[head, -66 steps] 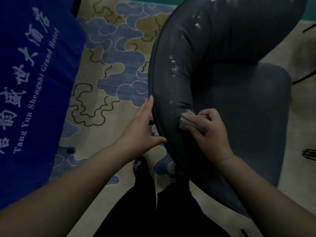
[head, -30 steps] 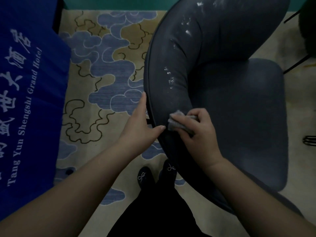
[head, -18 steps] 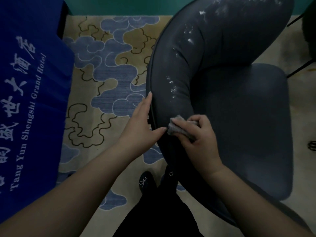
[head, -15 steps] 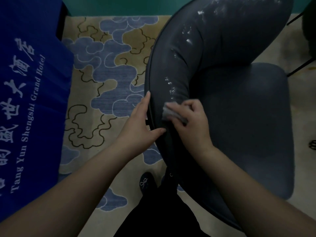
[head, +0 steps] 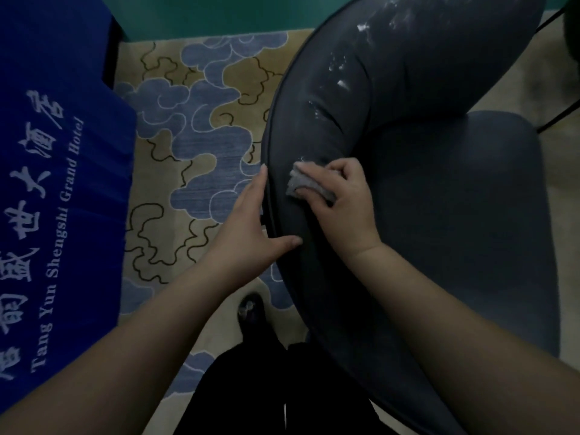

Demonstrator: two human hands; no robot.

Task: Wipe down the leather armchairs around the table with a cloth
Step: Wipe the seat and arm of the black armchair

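Observation:
A dark grey leather armchair [head: 439, 199] fills the right half of the head view, its curved backrest running from top right down to the bottom. White specks dot the upper backrest. My right hand [head: 342, 199] grips a small folded grey cloth [head: 303, 183] and presses it on the backrest's inner face. My left hand [head: 251, 227] rests on the outer edge of the backrest, fingers straight along the rim and thumb laid across the leather.
A table draped in a blue cloth with white lettering [head: 56, 183] stands at the left. A patterned blue and tan carpet [head: 194, 152] lies between table and chair. My dark shoes and trousers [head: 266, 365] are below. Thin black chair legs [head: 555, 117] show at the right.
My right hand has slid the cloth up along the backrest, toward the white specks. My left hand has kept its place on the chair's outer rim.

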